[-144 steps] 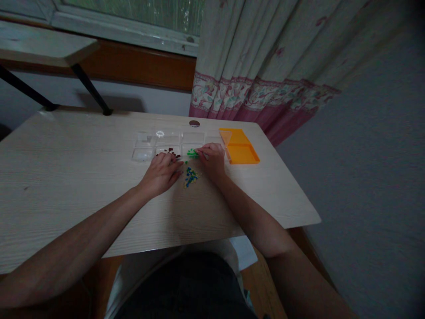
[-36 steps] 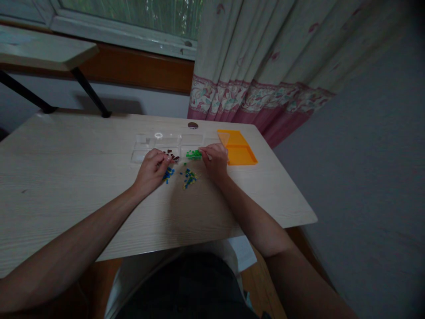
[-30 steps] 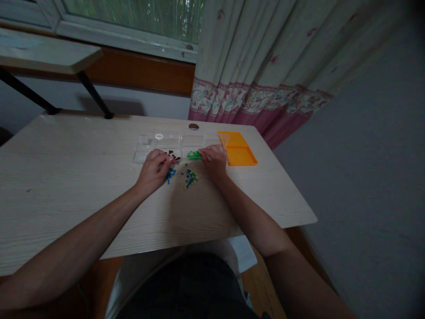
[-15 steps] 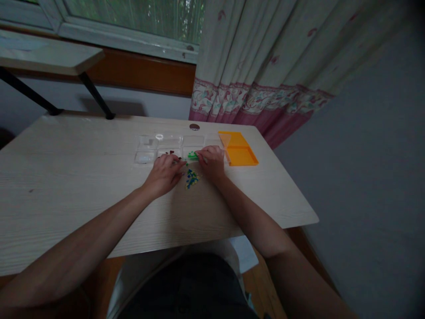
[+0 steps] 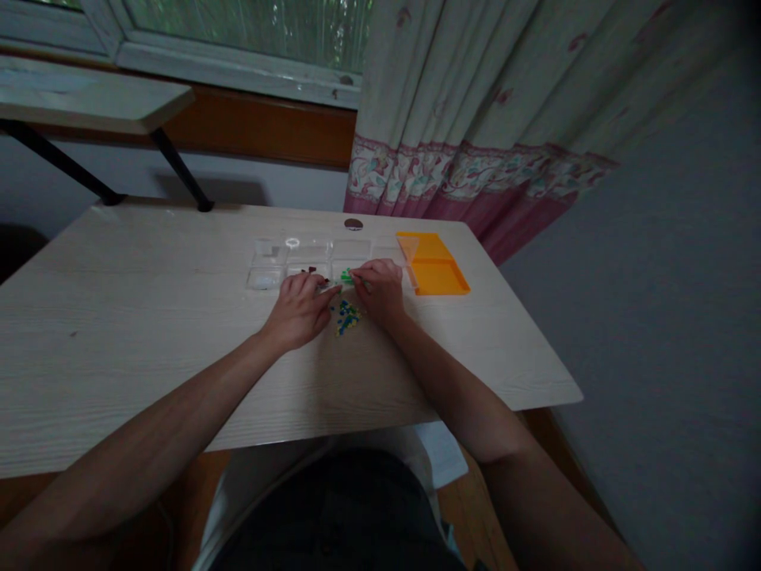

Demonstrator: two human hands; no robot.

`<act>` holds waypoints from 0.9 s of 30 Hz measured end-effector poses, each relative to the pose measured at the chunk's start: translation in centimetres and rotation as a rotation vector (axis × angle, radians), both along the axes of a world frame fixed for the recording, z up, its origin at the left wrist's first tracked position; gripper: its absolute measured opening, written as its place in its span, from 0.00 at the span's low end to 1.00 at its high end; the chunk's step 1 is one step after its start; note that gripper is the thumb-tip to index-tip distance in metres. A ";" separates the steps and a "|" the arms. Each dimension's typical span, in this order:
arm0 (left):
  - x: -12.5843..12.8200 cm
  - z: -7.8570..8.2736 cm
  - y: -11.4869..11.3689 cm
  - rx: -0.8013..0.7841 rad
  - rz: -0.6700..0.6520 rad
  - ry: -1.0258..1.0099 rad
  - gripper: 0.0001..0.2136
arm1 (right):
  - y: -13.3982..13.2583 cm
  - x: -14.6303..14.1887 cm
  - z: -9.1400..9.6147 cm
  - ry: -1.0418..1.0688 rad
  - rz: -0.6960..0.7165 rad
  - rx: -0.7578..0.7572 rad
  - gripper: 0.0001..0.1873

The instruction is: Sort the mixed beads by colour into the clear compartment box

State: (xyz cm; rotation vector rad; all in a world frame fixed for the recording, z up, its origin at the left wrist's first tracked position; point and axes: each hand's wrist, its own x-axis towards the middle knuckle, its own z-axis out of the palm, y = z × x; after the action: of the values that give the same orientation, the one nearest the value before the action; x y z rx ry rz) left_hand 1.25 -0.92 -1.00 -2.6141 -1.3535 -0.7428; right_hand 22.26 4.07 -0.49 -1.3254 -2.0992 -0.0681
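- Head view: the left hand (image 5: 302,311) stretches its index finger near the clear tray (image 5: 265,277); I cannot tell if it holds something.
- The right hand (image 5: 380,290) has fingertips close together at the green pieces (image 5: 346,276) in the tray; its grip is unclear.
- A blue-yellow pile (image 5: 347,316) lies on the table (image 5: 380,388), between the 2 hands.

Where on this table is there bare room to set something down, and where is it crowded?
Wide bare tabletop lies left of the clear tray; another patch between the orange case and right forearm. It's crowded between left hand and right hand, around the small coloured pieces.
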 end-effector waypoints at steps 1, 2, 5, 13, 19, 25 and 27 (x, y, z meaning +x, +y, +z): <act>0.0 0.0 0.0 -0.005 -0.002 0.002 0.22 | 0.0 0.0 0.0 0.000 0.001 0.000 0.13; 0.0 0.0 0.0 -0.010 -0.005 0.004 0.21 | 0.0 0.0 -0.1 0.000 0.000 0.002 0.13; 0.1 0.1 0.0 -0.026 -0.019 0.004 0.20 | 0.0 0.0 -0.1 -0.001 -0.007 0.007 0.15; 0.1 0.4 -0.3 0.002 -0.017 0.041 0.18 | 0.0 0.1 0.1 0.015 -0.001 0.010 0.14; 0.1 0.7 -0.4 0.024 -0.025 0.009 0.13 | 0.1 0.2 0.1 0.010 -0.008 0.006 0.15; -0.1 0.8 -0.3 0.015 -0.023 -0.010 0.11 | 0.1 0.3 0.1 0.011 0.000 -0.004 0.15; -0.2 0.8 -0.3 0.024 -0.021 -0.008 0.10 | 0.2 0.3 0.1 0.009 -0.002 -0.007 0.16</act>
State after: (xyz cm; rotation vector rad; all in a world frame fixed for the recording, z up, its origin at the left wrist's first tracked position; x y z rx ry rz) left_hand 1.06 -1.18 -0.22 -2.6133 -1.3133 -0.7686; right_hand 22.58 4.22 -0.39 -1.3294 -2.0927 -0.0548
